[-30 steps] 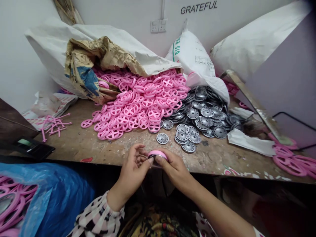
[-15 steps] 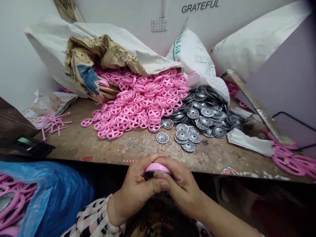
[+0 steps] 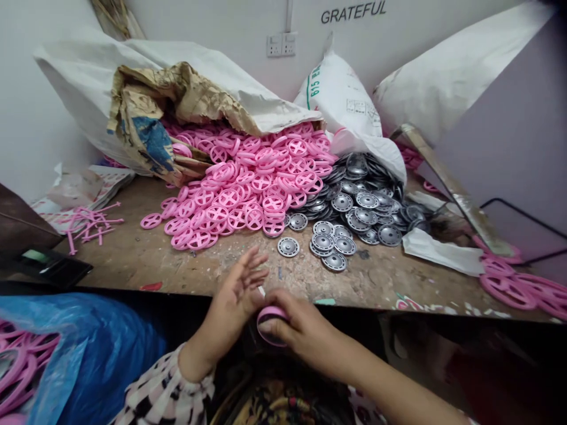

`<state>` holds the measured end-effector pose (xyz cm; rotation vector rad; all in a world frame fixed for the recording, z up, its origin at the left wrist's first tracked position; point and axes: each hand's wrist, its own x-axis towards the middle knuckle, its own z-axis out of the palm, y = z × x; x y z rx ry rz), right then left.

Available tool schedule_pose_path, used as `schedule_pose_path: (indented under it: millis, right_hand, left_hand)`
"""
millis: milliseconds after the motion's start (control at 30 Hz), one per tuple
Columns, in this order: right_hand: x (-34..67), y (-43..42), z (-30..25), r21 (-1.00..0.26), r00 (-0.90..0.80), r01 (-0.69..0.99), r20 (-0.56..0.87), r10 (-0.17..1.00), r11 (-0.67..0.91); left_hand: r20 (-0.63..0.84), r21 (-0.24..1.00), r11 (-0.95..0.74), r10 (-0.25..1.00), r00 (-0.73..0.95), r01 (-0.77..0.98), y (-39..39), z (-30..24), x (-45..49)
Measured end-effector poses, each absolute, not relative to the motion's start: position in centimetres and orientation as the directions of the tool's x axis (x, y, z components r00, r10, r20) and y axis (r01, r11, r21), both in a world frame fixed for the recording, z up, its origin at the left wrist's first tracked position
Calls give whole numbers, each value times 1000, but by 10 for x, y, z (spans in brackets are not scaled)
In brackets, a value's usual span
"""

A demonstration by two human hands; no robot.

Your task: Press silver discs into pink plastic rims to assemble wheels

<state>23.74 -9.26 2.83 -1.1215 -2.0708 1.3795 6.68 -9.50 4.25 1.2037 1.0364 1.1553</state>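
Note:
My right hand (image 3: pixel 295 324) grips a small pink toy wheel (image 3: pixel 261 316) by its rim, in front of the table edge. The thumb lies across its dark inner face, which it partly covers. Just to the left, my left hand (image 3: pixel 241 289) is open with its fingers spread; its thumb side is close to the wheel, and I cannot tell if they touch. Beyond the hands, a heap of pink spoked wheels (image 3: pixel 230 198) spreads over the table. Beside it on the right lies a pile of grey hubcap discs (image 3: pixel 367 200), with one loose disc (image 3: pixel 288 247) nearer to me.
Pink wheels spill from a large white sack (image 3: pixel 212 71); another white sack (image 3: pixel 345 88) stands behind the discs. Pink rods (image 3: pixel 95 224) and a black device (image 3: pixel 55 265) are at left. A blue bag (image 3: pixel 101 348) with pink parts is lower left. Large pink rings (image 3: pixel 509 289) lie at right.
Both hands were clasped around the wheel. My left hand has let go and opened to the left, while my right hand keeps the wheel, now tilted and a little lower.

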Motion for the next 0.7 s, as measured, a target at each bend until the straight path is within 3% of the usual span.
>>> schedule_pose_path:
  millis: [100,200,333,467,600,700]
  right_hand:
    - [236,-104,12,-669,-626,646,-189,757,367]
    - [239,-102,8,-540,-666,657,-88,741,526]
    - [246,-65,13,-411,-550,740,87,831,533]
    - [248,-16,4,-150,-398,893,176,901,424]
    - [244,4,-11,-63,-367,926,84,926,373]
    - [244,5,-17,-19,-399,916,69,915,401]
  left_hand:
    - [-36,998,35,999,-12,-43,-86,40,54]
    - [-66,996,71,993,-95,50,-75,33,45]
    - [36,945,-8,996,-80,328,-49,18,44]
    - [246,656,-274,959,143,703,-11,9,57]
    - [190,341,-281,955,227,897,27,6,78]
    - [160,244,-260,961,226,934,45,0,88]
